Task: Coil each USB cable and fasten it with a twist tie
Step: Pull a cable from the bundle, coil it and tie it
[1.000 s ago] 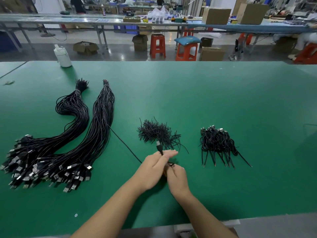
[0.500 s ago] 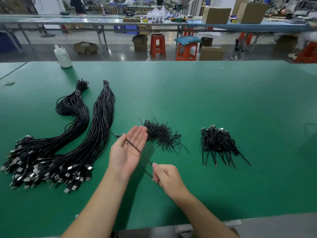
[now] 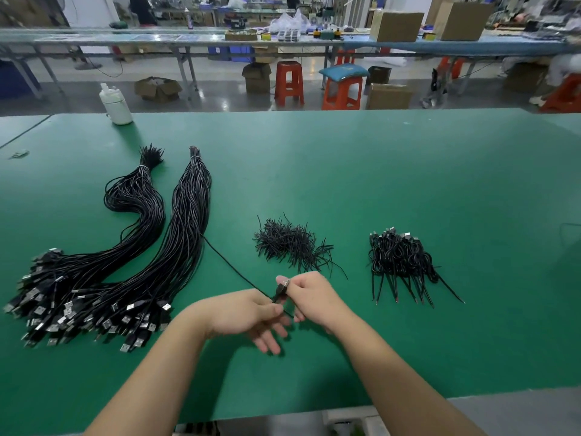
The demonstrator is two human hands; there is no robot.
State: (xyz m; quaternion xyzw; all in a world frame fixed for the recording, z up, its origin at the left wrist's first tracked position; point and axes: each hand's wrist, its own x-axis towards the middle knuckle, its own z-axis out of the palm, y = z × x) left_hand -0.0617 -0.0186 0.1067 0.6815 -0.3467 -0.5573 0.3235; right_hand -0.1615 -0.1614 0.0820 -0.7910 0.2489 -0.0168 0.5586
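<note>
Head view shows both hands meeting over the near centre of the green table (image 3: pixel 377 171). Right hand (image 3: pixel 314 297) pinches the plug end of one black USB cable (image 3: pixel 234 268) between thumb and fingertips, the metal connector tip showing just above them. Left hand (image 3: pixel 245 313) grips the same cable directly beside the plug, thumb and forefinger curled round it, remaining fingers extended downward. From the hands the cable runs taut, up and to the left, into the nearer of two long bundles. That right-hand bundle of uncoiled cables (image 3: pixel 185 228) lies left of centre, tied at its far end, its plugs fanned out at the near left. A second bundle of uncoiled cables (image 3: pixel 135 209) lies just left of it, curving. Loose pile of black twist ties (image 3: pixel 289 243) sits just beyond the hands. Pile of coiled, tied cables (image 3: pixel 399 256) lies to the right, well apart from the ties. White bottle (image 3: pixel 116 105) stands at the far left edge.
</note>
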